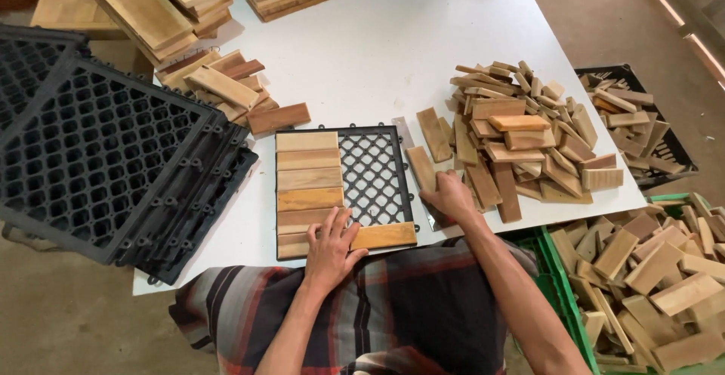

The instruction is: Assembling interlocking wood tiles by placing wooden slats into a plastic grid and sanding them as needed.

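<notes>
A black plastic grid tile (374, 171) lies on the white table (393, 50) in front of me. Its left half is covered by a column of short wooden slats (308, 179). My left hand (332, 246) rests flat on the lowest slats, its fingers touching an orange-brown slat (387, 235) laid along the tile's near edge. My right hand (447, 194) reaches to the tile's right edge and closes over a wooden slat (421, 169) at the foot of the loose pile.
A heap of loose slats (521, 137) sits right of the tile. Stacked black grid tiles (106, 156) overhang the table's left side. Longer planks (174, 5) lie at the back. A green crate (559, 284) and a black crate (668, 152) hold more wood at right.
</notes>
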